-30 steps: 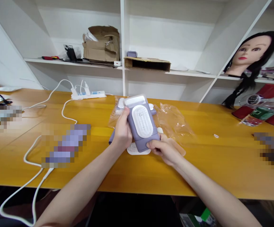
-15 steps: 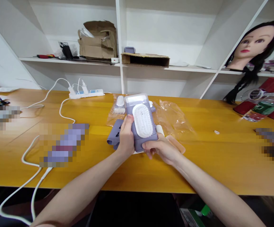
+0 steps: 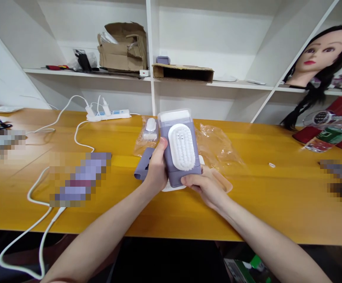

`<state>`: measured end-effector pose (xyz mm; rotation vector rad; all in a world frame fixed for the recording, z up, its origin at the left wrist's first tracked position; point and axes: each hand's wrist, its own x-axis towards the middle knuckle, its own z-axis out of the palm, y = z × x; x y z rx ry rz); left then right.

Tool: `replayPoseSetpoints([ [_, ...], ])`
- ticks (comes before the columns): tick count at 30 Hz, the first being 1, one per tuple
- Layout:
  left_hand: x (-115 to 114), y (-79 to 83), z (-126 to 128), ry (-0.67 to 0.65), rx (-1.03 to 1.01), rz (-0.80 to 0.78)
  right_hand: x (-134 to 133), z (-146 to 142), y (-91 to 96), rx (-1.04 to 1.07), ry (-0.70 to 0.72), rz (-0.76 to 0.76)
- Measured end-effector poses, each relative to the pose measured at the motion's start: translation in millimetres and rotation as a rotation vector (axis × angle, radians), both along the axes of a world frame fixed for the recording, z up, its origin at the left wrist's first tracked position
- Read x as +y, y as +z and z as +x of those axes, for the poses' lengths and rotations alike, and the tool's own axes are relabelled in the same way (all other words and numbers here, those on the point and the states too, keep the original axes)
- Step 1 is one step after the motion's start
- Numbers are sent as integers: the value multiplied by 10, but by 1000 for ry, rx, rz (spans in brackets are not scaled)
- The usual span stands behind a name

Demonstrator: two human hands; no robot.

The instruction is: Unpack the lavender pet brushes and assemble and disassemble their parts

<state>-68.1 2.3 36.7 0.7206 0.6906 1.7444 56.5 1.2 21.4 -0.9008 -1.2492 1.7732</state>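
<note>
Both hands grip a purple-grey plastic case (image 3: 165,129) with a clear top end. On its front face sits a white oval scrub brush (image 3: 183,147), bristles facing me. My left hand (image 3: 158,167) is closed around the case's left side, thumb on the edge. My right hand (image 3: 204,184) holds the lower right corner, its thumb across the bottom of the front. Partly hidden behind my left hand lies another purple-grey plastic part (image 3: 143,167). Under the case a white bristled piece (image 3: 173,188) shows. A peach-coloured oval piece (image 3: 222,181) lies beyond my right hand.
Behind the case, a small purple-and-white piece (image 3: 150,129) rests on clear plastic film (image 3: 218,143). A power strip (image 3: 116,114) with white cables stands at the back left. A blurred-out device (image 3: 84,179) lies left, a plastic bottle (image 3: 326,135) right. Shelves hold a cardboard box (image 3: 122,49).
The case with the brush has moved slightly up and to the right in both hands, facing me more squarely. More of the white bristled piece beneath it shows.
</note>
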Motion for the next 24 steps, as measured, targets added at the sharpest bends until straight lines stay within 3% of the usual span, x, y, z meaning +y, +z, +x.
replayPoseSetpoints([
  [3,-29,-16,-20,4,44,30,23,16,7,4,-22,3],
  [8,-143,-122,-10,-49,175,-80,137,48,39,-5,-180,111],
  [13,-200,-221,110,-120,319,26,175,31,-44,-238,-318,345],
  [17,-135,-237,102,-65,272,-105,59,0,-125,-538,-256,671],
  [19,-89,-228,37,-67,190,-170,18,13,-105,-612,-198,753],
  [21,-52,-216,-45,-124,94,-220,19,45,-48,-543,-202,747],
  [24,-31,-210,-142,-309,7,-220,71,88,51,-299,-292,593],
])
